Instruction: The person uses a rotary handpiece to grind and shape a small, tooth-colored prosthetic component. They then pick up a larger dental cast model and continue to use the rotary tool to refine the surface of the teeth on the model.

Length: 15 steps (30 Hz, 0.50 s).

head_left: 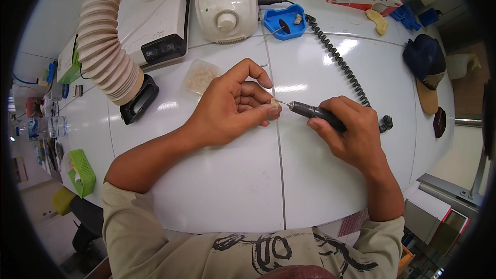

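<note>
Between the thumb and fingers of my left hand [223, 104] is a small cream-coloured piece that looks like a dental crown [274, 102], mostly hidden by the fingertips. My right hand [357, 132] is wrapped round a black rotary handpiece [319, 115], held tilted and pointing left. Its thin metal bur [283, 103] reaches the small piece; whether the two touch, I cannot tell. Both hands are over the white tiled tabletop [227, 186]. Behind my left hand stands a translucent tub [201, 76] of pale granules.
A white motor unit [226, 8] stands at the back, beside a blue tray [297, 14] with a dark disc. A black coiled cord [338, 54] runs to the right. A ribbed hose [101, 33] hangs at left. A cap [424, 62] and green basket [85, 173] lie at the sides.
</note>
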Available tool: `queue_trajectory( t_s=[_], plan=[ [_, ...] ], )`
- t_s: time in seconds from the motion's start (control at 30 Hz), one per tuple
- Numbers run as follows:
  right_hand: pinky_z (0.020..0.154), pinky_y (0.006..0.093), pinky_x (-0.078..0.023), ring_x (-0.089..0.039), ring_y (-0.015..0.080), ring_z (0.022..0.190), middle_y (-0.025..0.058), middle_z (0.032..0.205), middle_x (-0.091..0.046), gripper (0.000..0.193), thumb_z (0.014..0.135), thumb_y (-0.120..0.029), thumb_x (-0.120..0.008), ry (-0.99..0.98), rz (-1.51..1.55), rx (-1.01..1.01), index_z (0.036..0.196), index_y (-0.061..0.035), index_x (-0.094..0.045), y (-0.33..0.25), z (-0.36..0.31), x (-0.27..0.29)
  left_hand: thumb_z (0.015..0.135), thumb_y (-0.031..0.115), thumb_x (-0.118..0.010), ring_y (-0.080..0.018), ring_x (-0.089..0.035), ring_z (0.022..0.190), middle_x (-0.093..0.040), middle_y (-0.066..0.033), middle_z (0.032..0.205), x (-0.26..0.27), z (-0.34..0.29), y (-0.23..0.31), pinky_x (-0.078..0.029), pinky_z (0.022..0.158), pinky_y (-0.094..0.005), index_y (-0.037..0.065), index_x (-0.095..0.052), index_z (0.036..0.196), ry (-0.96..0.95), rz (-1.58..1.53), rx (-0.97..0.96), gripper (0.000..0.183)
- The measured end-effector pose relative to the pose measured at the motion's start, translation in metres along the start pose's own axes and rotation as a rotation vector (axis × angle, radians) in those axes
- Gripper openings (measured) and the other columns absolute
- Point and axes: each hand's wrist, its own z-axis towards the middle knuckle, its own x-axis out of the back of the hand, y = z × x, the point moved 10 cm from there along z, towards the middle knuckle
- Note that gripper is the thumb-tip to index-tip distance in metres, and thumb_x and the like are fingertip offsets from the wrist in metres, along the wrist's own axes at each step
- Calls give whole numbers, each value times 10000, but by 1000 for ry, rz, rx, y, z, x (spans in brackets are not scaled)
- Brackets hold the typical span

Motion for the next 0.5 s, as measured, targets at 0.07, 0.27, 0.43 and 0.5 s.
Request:
queue_trajectory(
  t_s=[0.07, 0.27, 0.43, 0.5],
  plan=[
    [540, 362, -516, -690, 240, 576, 88, 773, -720, 338, 952, -363, -921, -14, 3, -9, 968, -53, -786, -1, 1, 0, 1075, 9, -747, -220, -831, 1116, -819, -177, 1155, 0, 0, 0, -670, 857, -272, 55, -462, 1290, -3, 11, -7, 360],
    [532, 366, -503, -675, 241, 564, 89, 772, -718, 334, 953, -354, -922, -14, 2, -19, 956, -49, -785, -1, 1, 0, 1076, 14, -745, -222, -826, 1122, -816, -188, 1165, 0, -1, 1, -667, 872, -287, 57, -456, 1303, -8, -5, -10, 370],
    [529, 365, -504, -675, 241, 564, 92, 779, -721, 320, 942, -328, -933, 21, 44, -70, 978, -46, -786, 4, 1, 3, 1083, 25, -742, -212, -826, 1110, -817, -181, 1162, 1, -1, 1, -662, 875, -285, 60, -461, 1302, -1, -28, -20, 359],
    [530, 362, -507, -676, 241, 565, 93, 783, -722, 316, 939, -321, -936, 30, 68, -32, 987, -46, -788, 3, 1, 2, 1083, 28, -746, -206, -825, 1103, -818, -174, 1154, 1, -1, 1, -661, 873, -281, 60, -462, 1301, 0, -20, -13, 359]
  ],
)
